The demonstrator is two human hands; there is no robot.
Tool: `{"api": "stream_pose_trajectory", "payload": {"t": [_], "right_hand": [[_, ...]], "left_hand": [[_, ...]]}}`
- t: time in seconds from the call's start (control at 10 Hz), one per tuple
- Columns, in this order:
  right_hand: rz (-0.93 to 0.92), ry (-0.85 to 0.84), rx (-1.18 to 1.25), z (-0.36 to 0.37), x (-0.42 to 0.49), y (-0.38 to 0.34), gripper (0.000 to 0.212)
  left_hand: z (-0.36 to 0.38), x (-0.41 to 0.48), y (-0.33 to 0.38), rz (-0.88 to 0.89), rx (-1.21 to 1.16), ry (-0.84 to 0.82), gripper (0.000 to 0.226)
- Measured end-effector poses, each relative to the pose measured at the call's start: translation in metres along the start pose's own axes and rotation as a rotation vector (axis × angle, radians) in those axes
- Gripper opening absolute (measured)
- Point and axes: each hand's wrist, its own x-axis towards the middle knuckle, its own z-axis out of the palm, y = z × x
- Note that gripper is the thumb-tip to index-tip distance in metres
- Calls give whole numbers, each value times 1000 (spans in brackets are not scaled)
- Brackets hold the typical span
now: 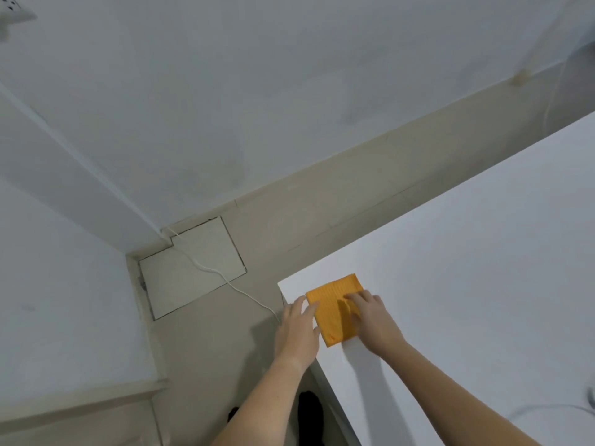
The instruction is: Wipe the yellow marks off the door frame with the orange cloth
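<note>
An orange cloth (331, 304), folded into a rectangle, lies flat near the corner of a white table (467, 268). My right hand (373, 320) rests on the cloth's right side with fingers spread and pressing down. My left hand (297, 329) sits at the table's left edge, fingertips touching the cloth's left border. Neither hand has lifted the cloth. No door frame and no yellow marks on one can be made out in this view.
Below the table is a beige floor (209, 349) with a white cable (244, 294) running across a pale floor panel (190, 268). White walls (225, 107) meet at a corner on the left. A socket (13, 8) sits at the top left.
</note>
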Motion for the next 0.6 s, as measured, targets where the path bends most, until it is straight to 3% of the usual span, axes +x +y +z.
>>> {"api": "stream_pose_trajectory", "payload": {"t": [0.2, 0.3, 0.6], "right_hand": [[23, -122, -27, 19, -11, 21, 56], [35, -166, 19, 10, -6, 21, 56], [15, 1, 146, -46, -2, -4, 54]], "left_hand": [[31, -5, -1, -15, 183, -151, 74], [27, -5, -3, -26, 114, -170, 73], [-47, 4, 11, -38, -22, -79, 63]]}}
